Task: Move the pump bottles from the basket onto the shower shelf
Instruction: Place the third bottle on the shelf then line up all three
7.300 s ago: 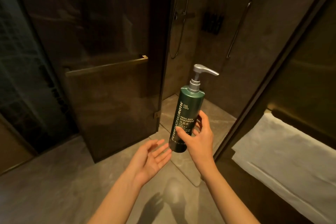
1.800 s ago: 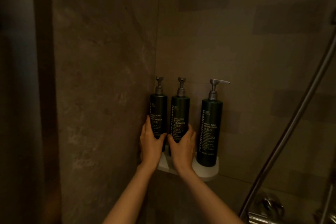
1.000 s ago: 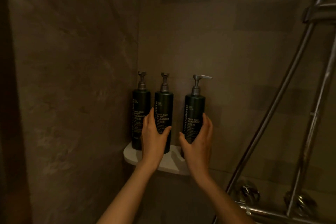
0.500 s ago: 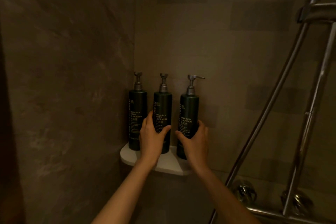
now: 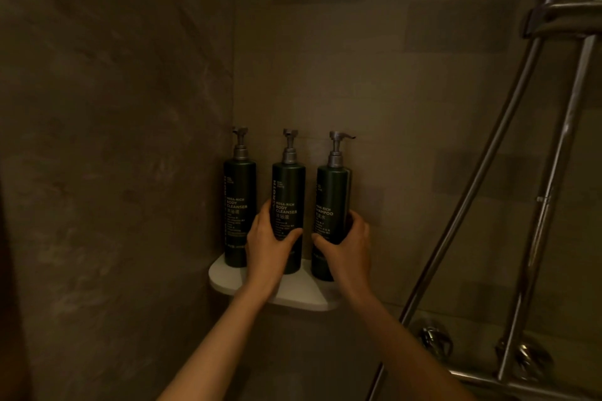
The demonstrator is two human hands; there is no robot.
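Observation:
Three dark green pump bottles stand upright in a row on the white corner shower shelf [image 5: 228, 278]. The left body cleanser bottle [image 5: 238, 205] stands untouched by the side wall. My left hand [image 5: 265, 246] wraps the lower part of the middle body cleanser bottle [image 5: 288, 192]. My right hand [image 5: 347, 246] grips the lower part of the shampoo bottle [image 5: 330, 192] on the right, whose pump spout points right. The basket is out of sight.
Brown tiled walls meet in the corner behind the shelf. Chrome shower pipes [image 5: 488, 179] run diagonally at the right, with a crossbar bracket [image 5: 560, 18] above and taps [image 5: 435, 340] on a horizontal bar below.
My right hand has slid the shampoo bottle a little left and turned it; its spout looks shorter. My left hand stays on the middle bottle. Earlier my hands held the two cleanser bottles.

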